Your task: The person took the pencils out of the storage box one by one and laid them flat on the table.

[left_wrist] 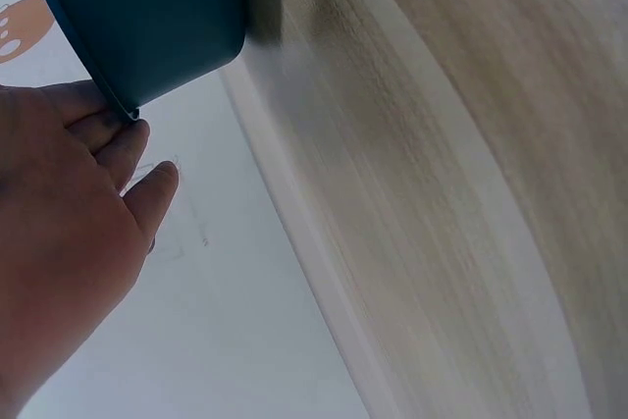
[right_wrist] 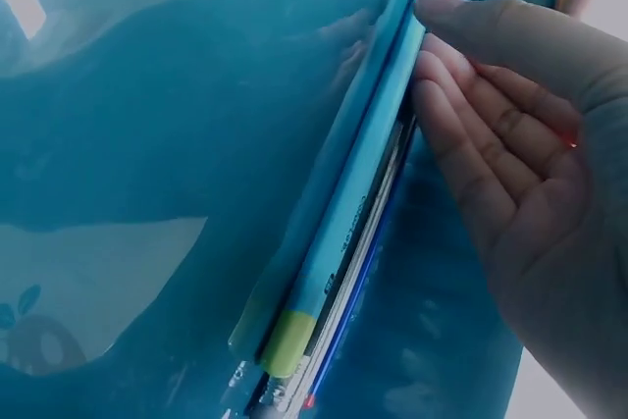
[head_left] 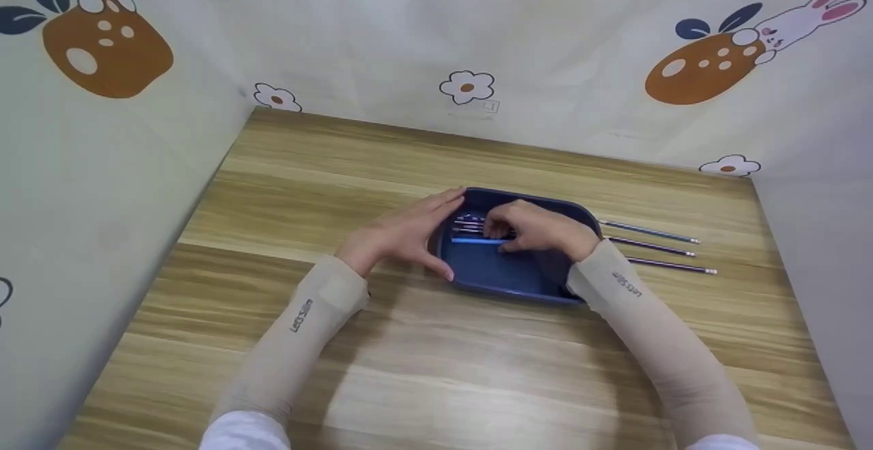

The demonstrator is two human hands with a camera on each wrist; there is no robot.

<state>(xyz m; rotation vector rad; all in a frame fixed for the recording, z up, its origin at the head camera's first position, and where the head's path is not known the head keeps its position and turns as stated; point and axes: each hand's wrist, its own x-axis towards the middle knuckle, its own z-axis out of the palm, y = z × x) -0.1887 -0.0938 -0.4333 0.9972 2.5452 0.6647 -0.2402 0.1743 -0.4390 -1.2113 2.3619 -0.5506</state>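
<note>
A dark blue rectangular tray (head_left: 501, 273) stands on the wooden table. My left hand (head_left: 409, 232) spreads across its left end, fingers at the back corner and thumb by the front corner. In the left wrist view, the fingertips (left_wrist: 128, 144) touch the tray's rim. Inside the tray, my right hand (head_left: 535, 228) pinches a light blue pencil (right_wrist: 339, 208) with a yellow-green end between thumb and fingers. Several thin pens or pencils (head_left: 467, 225) lie just behind that pencil, close to the tray's back wall; the right hand partly hides them.
Three dark pencils with pale ends lie right of the tray: a back one (head_left: 655, 230), a middle one (head_left: 658, 247) and a front one (head_left: 675, 266). Their left ends are hidden by the tray and right arm. A patterned sheet (head_left: 382, 48) stands behind the wooden table (head_left: 477, 382).
</note>
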